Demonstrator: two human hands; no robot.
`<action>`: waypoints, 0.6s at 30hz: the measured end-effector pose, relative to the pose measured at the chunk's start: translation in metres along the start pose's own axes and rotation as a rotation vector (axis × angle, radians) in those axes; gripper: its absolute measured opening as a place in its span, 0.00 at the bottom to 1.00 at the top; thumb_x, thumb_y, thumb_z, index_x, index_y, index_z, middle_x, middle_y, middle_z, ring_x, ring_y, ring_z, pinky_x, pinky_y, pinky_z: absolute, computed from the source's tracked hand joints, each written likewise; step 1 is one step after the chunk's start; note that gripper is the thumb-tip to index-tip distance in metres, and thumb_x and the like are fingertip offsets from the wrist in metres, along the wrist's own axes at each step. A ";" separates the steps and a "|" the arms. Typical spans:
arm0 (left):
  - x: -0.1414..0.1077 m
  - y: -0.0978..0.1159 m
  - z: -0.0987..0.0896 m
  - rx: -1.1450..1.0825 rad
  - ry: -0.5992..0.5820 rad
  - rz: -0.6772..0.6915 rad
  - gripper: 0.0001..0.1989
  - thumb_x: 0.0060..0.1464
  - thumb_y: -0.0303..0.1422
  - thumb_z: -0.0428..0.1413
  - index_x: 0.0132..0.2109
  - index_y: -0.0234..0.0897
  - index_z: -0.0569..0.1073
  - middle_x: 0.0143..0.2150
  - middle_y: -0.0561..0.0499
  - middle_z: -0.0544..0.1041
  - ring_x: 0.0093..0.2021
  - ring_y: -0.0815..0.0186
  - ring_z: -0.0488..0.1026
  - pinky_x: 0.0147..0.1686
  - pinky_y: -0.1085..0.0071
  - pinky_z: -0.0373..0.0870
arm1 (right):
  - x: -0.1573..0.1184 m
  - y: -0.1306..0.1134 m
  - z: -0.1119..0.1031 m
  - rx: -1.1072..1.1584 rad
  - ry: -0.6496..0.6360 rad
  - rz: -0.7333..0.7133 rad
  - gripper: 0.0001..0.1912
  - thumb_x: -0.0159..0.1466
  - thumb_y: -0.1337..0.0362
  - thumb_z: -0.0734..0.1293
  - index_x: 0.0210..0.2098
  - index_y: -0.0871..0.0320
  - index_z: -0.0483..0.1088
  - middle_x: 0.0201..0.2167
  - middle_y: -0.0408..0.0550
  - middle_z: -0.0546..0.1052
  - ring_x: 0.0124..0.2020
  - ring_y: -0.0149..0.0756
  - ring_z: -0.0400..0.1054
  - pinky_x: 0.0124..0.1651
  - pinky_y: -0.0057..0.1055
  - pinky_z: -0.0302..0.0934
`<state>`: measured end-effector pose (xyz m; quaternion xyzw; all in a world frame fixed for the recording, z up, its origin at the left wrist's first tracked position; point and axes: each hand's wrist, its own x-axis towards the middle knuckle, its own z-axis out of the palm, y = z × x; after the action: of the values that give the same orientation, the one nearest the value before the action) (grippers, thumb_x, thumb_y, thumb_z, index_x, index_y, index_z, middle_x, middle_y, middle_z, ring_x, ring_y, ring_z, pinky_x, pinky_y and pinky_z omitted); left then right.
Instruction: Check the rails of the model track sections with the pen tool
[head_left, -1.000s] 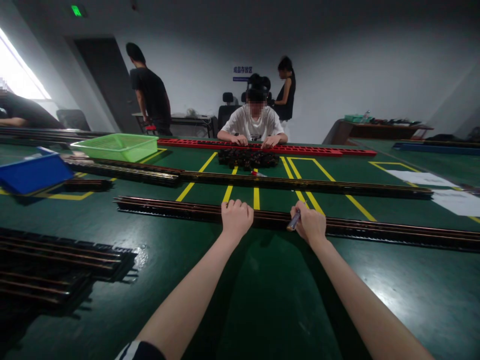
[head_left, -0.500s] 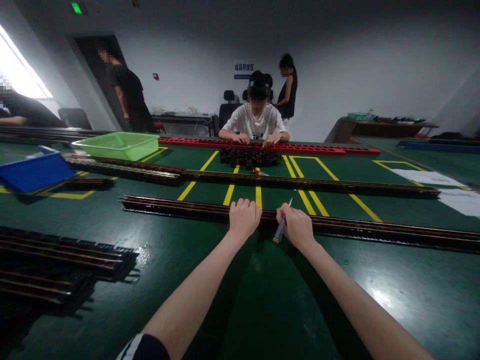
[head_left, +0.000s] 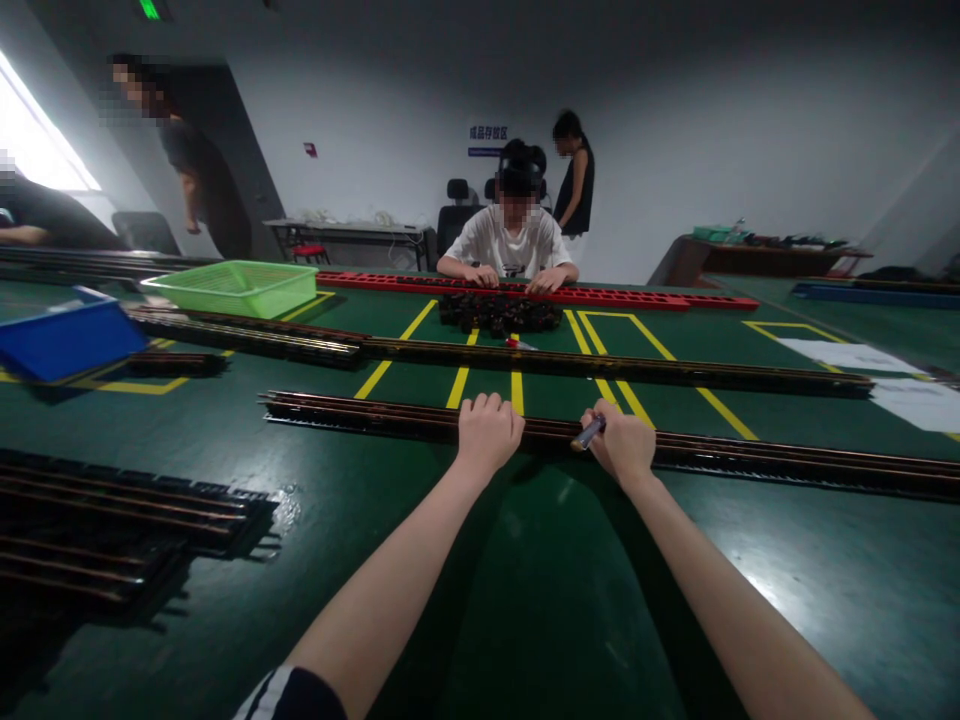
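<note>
A long black rail with copper-coloured strips [head_left: 390,418] lies across the table in front of me. My left hand [head_left: 489,432] is closed over this rail near its middle, fingers wrapped on the far side. My right hand [head_left: 624,442] is closed round a screwdriver [head_left: 589,433] with a translucent handle, whose butt end points towards me and to the left. The screwdriver's tip is hidden behind my fingers. That hand rests at the rail, a short way right of my left hand.
Another long rail [head_left: 600,362] runs behind mine. More rails [head_left: 135,505] lie stacked at the left. A green basket [head_left: 247,290] and a blue tray [head_left: 67,335] stand at the back left. Opposite, a person [head_left: 510,240] handles a red rack [head_left: 637,297] behind dark parts [head_left: 499,314].
The rail has slid a little to the right. My right hand has moved right along it with the screwdriver, now turned. A person in the background has moved left.
</note>
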<state>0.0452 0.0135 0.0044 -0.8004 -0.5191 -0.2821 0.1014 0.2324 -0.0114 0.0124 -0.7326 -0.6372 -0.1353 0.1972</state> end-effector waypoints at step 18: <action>0.001 -0.001 0.001 0.066 0.000 0.009 0.20 0.60 0.33 0.41 0.30 0.32 0.75 0.31 0.44 0.76 0.32 0.62 0.70 0.32 0.66 0.61 | -0.009 -0.015 0.005 0.092 0.086 -0.286 0.14 0.65 0.61 0.55 0.27 0.60 0.64 0.21 0.47 0.72 0.20 0.30 0.63 0.27 0.26 0.48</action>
<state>0.0447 0.0153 0.0035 -0.7992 -0.5243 -0.2643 0.1288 0.2156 -0.0153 0.0059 -0.6182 -0.7316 -0.1639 0.2361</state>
